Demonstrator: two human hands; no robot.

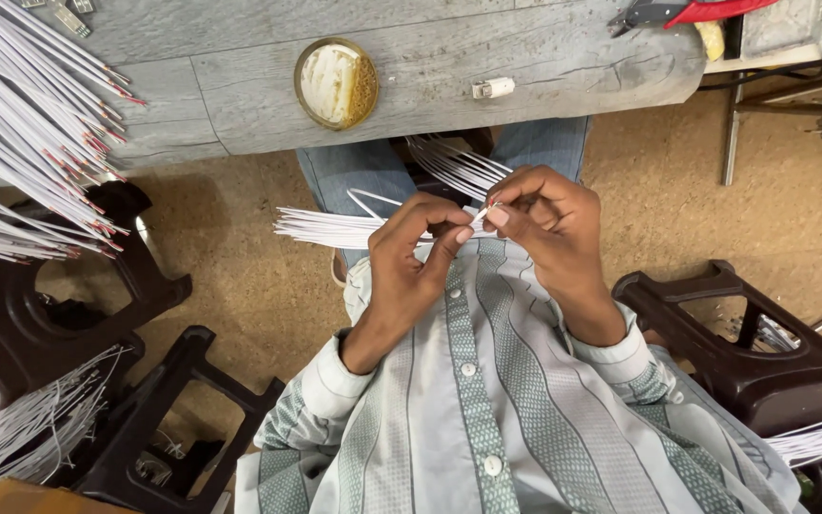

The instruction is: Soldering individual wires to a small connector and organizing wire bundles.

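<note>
From the head view, I am looking down at my two hands working just above my lap. My left hand (409, 255) is gripping a bundle of thin white wires (330, 228), its fingers (449, 249) clamped around the bundle so the wires are fanning out toward nine o'clock. My right hand (546, 221) is sitting just beside it at three o'clock, its fingers (497, 215) pinched together on the tip of one white wire where the two hands are meeting. More loose wires (454, 164) are lying across my knees at twelve o'clock.

Further toward twelve o'clock, the grey counter (430, 76) is carrying a round tin (337, 83) and a small white plug (493, 88). A big sheaf of red-tipped white wires (21, 133) is spreading at ten o'clock, dark plastic stools (744, 352) are standing at four and eight o'clock, and another wire heap (21, 428) is resting at eight o'clock.

I am judging the risks as these: the pinched wire could slip free because the hold is only on its tip, and the bundle could splay and slide to the floor if the left grip is loosening.
</note>
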